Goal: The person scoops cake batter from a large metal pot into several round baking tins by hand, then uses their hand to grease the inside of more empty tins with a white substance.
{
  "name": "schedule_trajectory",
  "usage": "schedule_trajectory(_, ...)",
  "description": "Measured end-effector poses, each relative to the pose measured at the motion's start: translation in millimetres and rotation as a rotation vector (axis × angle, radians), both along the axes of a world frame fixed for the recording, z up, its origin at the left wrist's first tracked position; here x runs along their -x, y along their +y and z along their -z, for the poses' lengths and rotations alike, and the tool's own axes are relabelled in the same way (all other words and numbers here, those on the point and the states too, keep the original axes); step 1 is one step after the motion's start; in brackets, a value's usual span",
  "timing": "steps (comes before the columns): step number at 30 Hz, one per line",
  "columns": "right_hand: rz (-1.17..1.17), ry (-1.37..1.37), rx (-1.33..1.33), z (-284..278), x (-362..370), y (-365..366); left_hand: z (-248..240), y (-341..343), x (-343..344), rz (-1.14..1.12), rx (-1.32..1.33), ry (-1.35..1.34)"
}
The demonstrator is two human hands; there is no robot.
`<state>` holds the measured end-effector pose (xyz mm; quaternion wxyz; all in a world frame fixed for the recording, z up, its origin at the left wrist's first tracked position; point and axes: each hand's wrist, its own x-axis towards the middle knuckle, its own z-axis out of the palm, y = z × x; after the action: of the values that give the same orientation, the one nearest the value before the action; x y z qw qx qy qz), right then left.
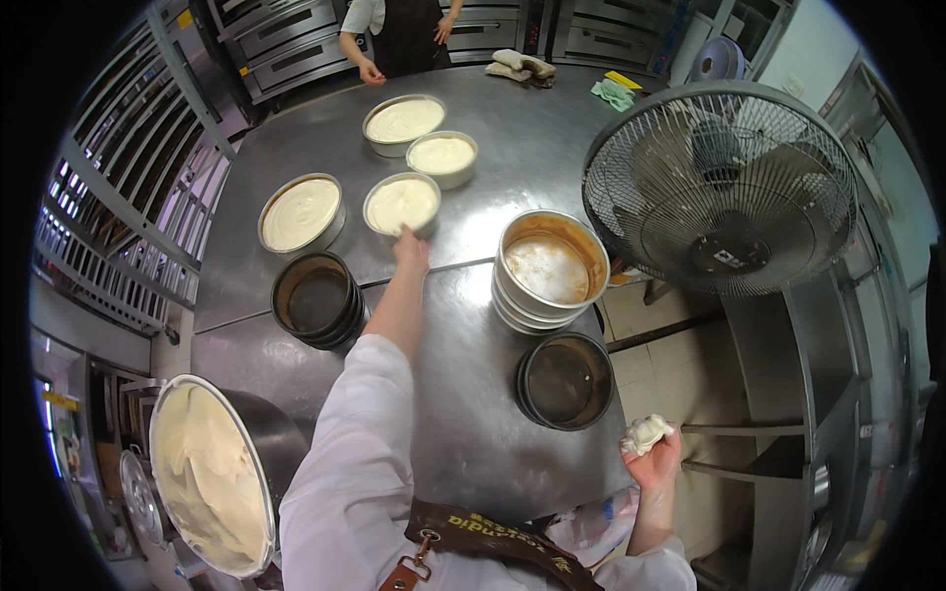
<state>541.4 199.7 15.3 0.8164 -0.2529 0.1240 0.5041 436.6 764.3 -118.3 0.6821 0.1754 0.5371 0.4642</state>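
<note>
My left hand (412,254) reaches across the steel table, its fingers closed at the near rim of a round cake pan (402,204) filled with pale batter. Three more pans of batter stand around it: one pan (302,214) to the left, another (442,155) behind it, and a larger one (405,121) farther back. Off the table's right edge, my right hand (655,463) is turned up with a whitish lump of batter (646,434) on its curled fingers. The lump partly hides the fingertips. At the lower left stands a big metal mixing bowl (212,473) of pale batter.
Stacked dark pans (317,298) stand left of my arm. On the right are stacked silver pans (552,266) and more dark pans (567,382). A large fan (724,187) overhangs the right edge. A co-worker (404,34) stands across the table, before ovens (286,44). Cloths (519,67) lie at the back.
</note>
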Motion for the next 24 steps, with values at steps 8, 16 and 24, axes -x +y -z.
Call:
schedule_trajectory(8, 0.026, -0.034, -0.047, -15, 13, -15, -109, -171, -4, 0.744, -0.527, 0.338)
schedule_trajectory(16, -0.033, -0.006, 0.035, -53, 48, -9, -137, -197, -26, 0.853, -0.387, 0.248)
schedule_trajectory(24, -0.069, -0.084, -0.082, -35, 44, -48, -151, -227, 144, 0.868, -0.393, 0.194)
